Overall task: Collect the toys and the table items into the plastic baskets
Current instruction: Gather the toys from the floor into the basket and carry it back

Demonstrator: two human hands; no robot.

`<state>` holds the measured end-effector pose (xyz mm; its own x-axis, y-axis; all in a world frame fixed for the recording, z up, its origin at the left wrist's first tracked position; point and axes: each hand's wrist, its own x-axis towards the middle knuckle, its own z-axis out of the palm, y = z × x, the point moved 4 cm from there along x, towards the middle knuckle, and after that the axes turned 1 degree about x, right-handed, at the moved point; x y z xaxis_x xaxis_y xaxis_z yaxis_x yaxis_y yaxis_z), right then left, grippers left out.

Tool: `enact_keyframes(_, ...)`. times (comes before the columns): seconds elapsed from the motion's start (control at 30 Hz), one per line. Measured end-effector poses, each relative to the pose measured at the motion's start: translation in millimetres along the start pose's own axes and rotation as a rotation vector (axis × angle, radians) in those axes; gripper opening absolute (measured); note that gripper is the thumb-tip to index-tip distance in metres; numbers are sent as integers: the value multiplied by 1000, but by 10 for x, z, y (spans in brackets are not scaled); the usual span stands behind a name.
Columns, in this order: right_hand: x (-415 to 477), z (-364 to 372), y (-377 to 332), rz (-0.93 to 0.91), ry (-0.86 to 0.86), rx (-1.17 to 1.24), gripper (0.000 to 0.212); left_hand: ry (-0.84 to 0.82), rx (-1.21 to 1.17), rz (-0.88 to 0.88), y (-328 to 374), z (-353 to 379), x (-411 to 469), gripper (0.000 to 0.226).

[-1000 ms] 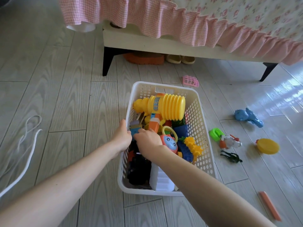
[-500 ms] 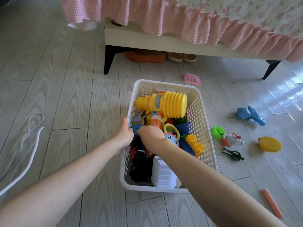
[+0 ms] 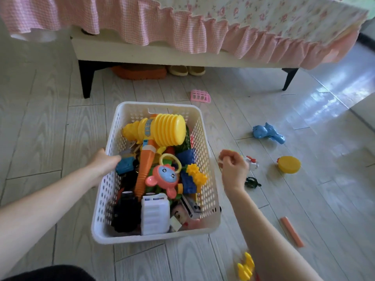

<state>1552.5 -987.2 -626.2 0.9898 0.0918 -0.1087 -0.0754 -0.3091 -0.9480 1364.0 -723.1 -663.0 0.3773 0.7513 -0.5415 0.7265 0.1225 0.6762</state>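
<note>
Toy-filled basket is being steadied on the floor, its left rim gripped by the left hand; the right hand is being curled beside a small white toy, its contents indeterminable; the toy is being judged light, rigid, best pinched across its body

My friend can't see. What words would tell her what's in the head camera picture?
A person's left hand grips the rim of a white basket full of toys on a wooden floor. The right hand, fingers curled, hovers to its right, near a blue toy and a yellow disc.
</note>
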Motion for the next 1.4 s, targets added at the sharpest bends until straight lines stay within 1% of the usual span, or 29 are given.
enact_keyframes(0.1,290,-187,368,269,89,32,20,21,77,-1,85,-10,4,41)
enact_keyframes(0.17,432,-164,589,537,92,179,15,48,110,0,145,-4,37,41)
enact_keyframes(0.2,481,-112,669,652,86,285,15,59,122,6,166,-1,81,41)
enact_keyframes(0.23,512,-63,690,735,89,385,21,64,130,-6,187,-2,90,41)
enact_keyframes(0.27,545,-32,719,788,108,478,31,66,140,-8,187,2,127,41)
enact_keyframes(0.33,656,24,806,776,74,489,53,77,156,-15,190,31,179,44)
enact_keyframes(0.4,711,86,884,646,-106,381,74,126,160,-24,186,57,198,44)
enact_keyframes(0.43,717,105,886,572,-167,241,80,149,159,-23,172,72,208,43)
enact_keyframes(0.47,733,123,896,512,-187,135,84,170,155,-15,163,83,227,43)
enact_keyframes(0.5,736,156,860,485,-208,69,88,180,152,-11,157,96,229,43)
enact_keyframes(0.53,727,155,798,452,-208,10,85,183,150,-1,156,115,219,43)
enact_keyframes(0.57,789,206,814,439,-192,-95,76,185,152,5,159,114,212,42)
enact_keyframes(0.6,880,175,841,489,-100,-117,68,188,162,11,164,120,195,40)
enact_keyframes(0.63,954,142,817,478,-51,-298,64,196,175,13,173,109,192,38)
enact_keyframes(0.7,997,165,680,450,-51,-512,60,207,194,23,179,95,187,35)
enact_keyframes(0.77,946,153,687,406,-56,-647,56,215,220,20,192,76,185,35)
enact_keyframes(0.8,862,120,665,412,-75,-584,51,220,235,15,193,75,187,36)
enact_keyframes(0.83,828,114,660,427,-95,-415,44,224,244,8,194,69,181,36)
enact_keyframes(0.9,821,111,759,524,-76,73,40,231,252,6,197,73,157,36)
enact_keyframes(0.97,905,139,939,794,94,670,38,225,255,8,217,83,132,38)
enact_keyframes(1.0,933,163,1017,864,176,795,38,226,254,8,229,83,123,39)
enact_keyframes(1.07,881,188,919,850,161,867,39,230,244,12,255,81,100,40)
enact_keyframes(1.1,868,262,953,866,154,987,35,226,238,17,265,82,89,41)
enact_keyframes(1.13,816,279,910,871,132,1021,30,221,230,19,265,88,97,42)
enact_keyframes(1.17,774,271,845,900,174,1065,24,215,220,22,264,95,107,41)
enact_keyframes(1.2,715,252,771,898,185,1121,19,208,208,23,262,102,113,40)
enact_keyframes(1.23,680,231,682,886,174,1115,16,200,201,21,260,111,121,39)
enact_keyframes(1.33,472,168,307,715,35,899,11,200,183,13,285,108,95,36)
enact_keyframes(1.4,290,139,43,545,-127,651,10,201,185,12,296,80,66,36)
